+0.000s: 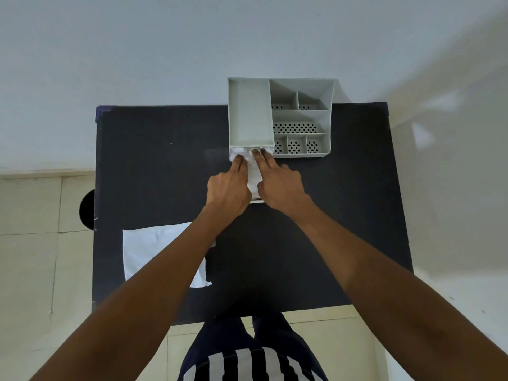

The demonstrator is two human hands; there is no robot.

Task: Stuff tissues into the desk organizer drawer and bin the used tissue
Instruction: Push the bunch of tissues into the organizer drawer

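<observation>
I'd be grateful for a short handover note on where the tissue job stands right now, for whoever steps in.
Left hand: fingers pressing tissue into the pulled-out drawer of the organizer.
Right hand: likewise, fingertips at the drawer's mouth.
Organizer sits at the far edge of the black table; its top compartments look empty.
A flat white sheet lies on the table near-left, partly under the left forearm.
Done: some tissue is in the drawer.
Left: finish stuffing, shut the drawer, bin the used tissue. No bin is clearly visible; a dark round shape shows left of the table.
</observation>
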